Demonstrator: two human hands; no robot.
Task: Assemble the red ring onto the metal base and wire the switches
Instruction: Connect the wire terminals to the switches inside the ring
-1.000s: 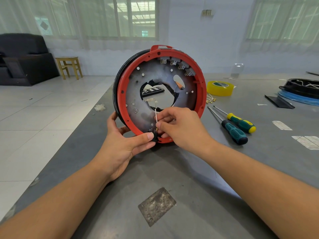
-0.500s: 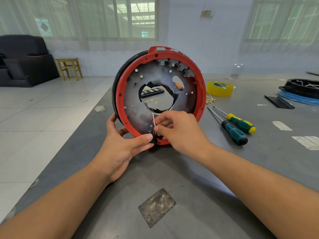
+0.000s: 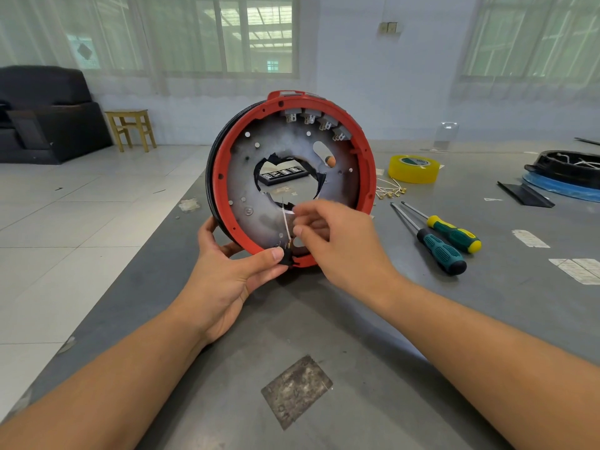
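Observation:
The red ring (image 3: 224, 164) sits around the grey metal base (image 3: 341, 186), and the assembly stands on edge on the table. Several grey switches (image 3: 316, 120) line the inside of the ring's top. My left hand (image 3: 227, 274) grips the lower left rim, its thumb pressing a small black switch (image 3: 287, 256) at the bottom. A thin white wire (image 3: 285, 222) rises from that switch. My right hand (image 3: 337, 241) is blurred, with its curled fingertips right beside the wire. Whether they pinch it is unclear.
Two screwdrivers (image 3: 438, 241) with green handles lie to the right on the grey table (image 3: 357, 368). Loose terminal wires (image 3: 389, 190) and a yellow tape roll (image 3: 414, 168) lie behind them. A black part on a blue disc (image 3: 565, 177) sits at the far right. The table's left edge drops to the floor.
My right hand has lifted up from the black switch along the white wire. The left hand and the assembly have hardly moved.

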